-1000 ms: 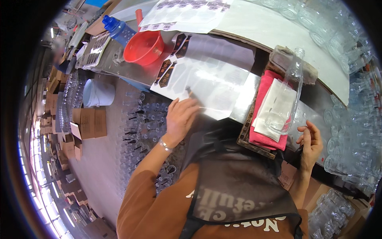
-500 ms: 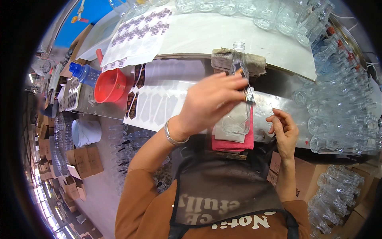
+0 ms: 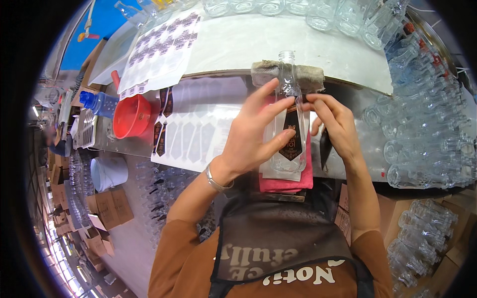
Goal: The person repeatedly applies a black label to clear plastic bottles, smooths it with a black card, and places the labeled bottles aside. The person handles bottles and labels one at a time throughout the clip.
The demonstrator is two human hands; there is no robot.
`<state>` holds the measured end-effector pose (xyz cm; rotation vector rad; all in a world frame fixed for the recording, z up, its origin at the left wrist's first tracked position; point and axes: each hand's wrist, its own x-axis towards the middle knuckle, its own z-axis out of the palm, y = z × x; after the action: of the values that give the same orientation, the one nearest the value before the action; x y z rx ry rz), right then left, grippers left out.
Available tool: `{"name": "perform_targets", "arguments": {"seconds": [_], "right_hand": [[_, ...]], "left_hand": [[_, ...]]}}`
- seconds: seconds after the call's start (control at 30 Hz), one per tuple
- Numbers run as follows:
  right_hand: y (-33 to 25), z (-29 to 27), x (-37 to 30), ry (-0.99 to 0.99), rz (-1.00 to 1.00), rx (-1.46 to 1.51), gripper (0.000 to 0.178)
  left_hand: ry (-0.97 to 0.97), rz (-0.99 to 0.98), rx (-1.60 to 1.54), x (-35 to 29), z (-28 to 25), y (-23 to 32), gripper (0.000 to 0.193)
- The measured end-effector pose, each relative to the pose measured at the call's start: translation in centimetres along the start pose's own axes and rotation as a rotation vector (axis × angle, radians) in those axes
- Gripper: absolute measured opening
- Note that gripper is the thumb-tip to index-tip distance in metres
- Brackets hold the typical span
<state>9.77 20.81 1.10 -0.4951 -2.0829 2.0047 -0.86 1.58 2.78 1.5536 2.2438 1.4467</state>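
Bottle [image 3: 299, 121]: clear glass, lying between the two hands, straight in front of the person.
Bottle's long axis: runs away from the person, base near the apron [image 3: 273, 223], neck out across the desk [image 3: 373, 161] and over a grey roll [image 3: 312, 75].
Label [image 3: 292, 144]: dark, tie-shaped, in line with the bottle along its upper face, narrow end toward the neck, pointed end toward the base; from where I stand I can't tell whether all of it sits flat.
Left hand [image 3: 248, 131]: the nearer one, reaching over from the left; spread wide, fingers about the bottle's shoulder and the label's top, thumb over the label's middle.
Right hand [image 3: 338, 124]: just beside the bottle's right edge, level with the label's top; fingers loosely bent, and I can't tell whether they pinch anything.
Dark strip [image 3: 326, 149]: just below the right fingers; I can't make out what it is.
Cloths: white [image 3: 278, 174] on pink [image 3: 285, 185], both under the bottle.
In the way: only the left fingers and thumb, covering some of the glass and label.
Left side: label sheet [image 3: 191, 141] near the left hand, then a red bowl [image 3: 130, 119] and a blue-capped flask [image 3: 102, 103].
Right side: glass bottles [image 3: 422, 134] in a bank, well apart from the bottle.
Far side: pale board [image 3: 278, 37].
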Motion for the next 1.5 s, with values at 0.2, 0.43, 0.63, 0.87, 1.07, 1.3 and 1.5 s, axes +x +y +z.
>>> {"name": "perform_targets", "arguments": {"seconds": [0.2, 0.43, 0.63, 0.87, 1.07, 1.3, 1.5], "right_hand": [[-0.9, 1.4, 2.5, 0.015, 0.032, -0.117, 0.042], [-1.0, 1.6, 2.5, 0.026, 0.042, -0.115, 0.041], [-0.6, 1.6, 2.7, 0.014, -0.015, -0.085, 0.039], [-0.3, 0.3, -1.8, -0.147, 0.175, 0.102, 0.047], [0.6, 1.2, -5.2, -0.117, 0.21, 0.101, 0.052], [0.5, 1.7, -5.2, -0.079, 0.178, 0.016, 0.055], [0.4, 1.7, -5.2, -0.081, 0.182, 0.029, 0.054]], "left_hand": [[0.019, -0.039, 0.015, -0.2, 0.8, -0.6, 0.064], [0.036, -0.051, 0.009, -0.3, 1.2, -0.4, 0.066], [0.037, -0.035, 0.046, -0.2, 1.1, -0.5, 0.066], [0.02, -0.492, -0.546, -3.1, 1.4, 0.1, 0.071], [0.001, -0.554, -0.789, -4.3, 2.2, 1.3, 0.071], [0.009, -0.546, -0.841, -4.4, 2.3, 1.0, 0.071], [0.003, -0.539, -0.832, -4.5, 2.3, 0.9, 0.074]]}}
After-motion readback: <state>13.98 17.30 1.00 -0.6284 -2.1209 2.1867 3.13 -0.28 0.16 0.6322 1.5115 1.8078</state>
